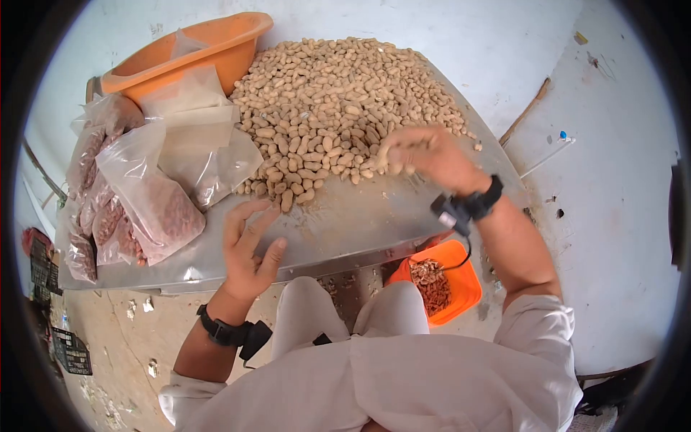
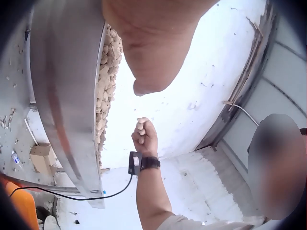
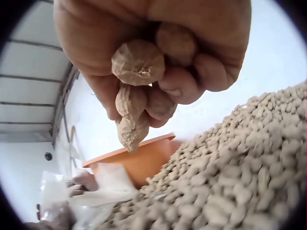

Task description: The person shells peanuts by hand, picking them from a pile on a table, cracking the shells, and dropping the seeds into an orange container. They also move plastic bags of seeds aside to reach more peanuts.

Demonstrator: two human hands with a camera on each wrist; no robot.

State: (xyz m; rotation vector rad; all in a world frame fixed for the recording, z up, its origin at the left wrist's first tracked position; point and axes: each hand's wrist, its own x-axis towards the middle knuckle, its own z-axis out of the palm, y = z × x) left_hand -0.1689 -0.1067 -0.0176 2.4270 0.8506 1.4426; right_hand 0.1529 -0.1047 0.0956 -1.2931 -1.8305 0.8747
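My right hand [image 1: 440,160] is raised over the right side of a big heap of unshelled peanuts [image 1: 345,101]. Its curled fingers grip several peanuts [image 3: 136,64] in the right wrist view, one hanging lowest by the fingertips. The left hand [image 1: 248,252] hovers at the table's near edge, thumb spread from loosely bent fingers, with nothing held. It is nearest to the front left peanuts of the heap and a clear bag of shelled pink peanuts [image 1: 169,216]. In the left wrist view the left hand [image 2: 153,43] fills the top.
Several filled bags [image 1: 86,180] lie at the metal table's [image 1: 317,241] left, beside flat clear bags [image 1: 198,137]. An orange tub [image 1: 237,43] stands behind them. Below the near edge, an orange bin [image 1: 468,288] contains shells. Black crates [image 1: 70,353] sit on the floor at left.
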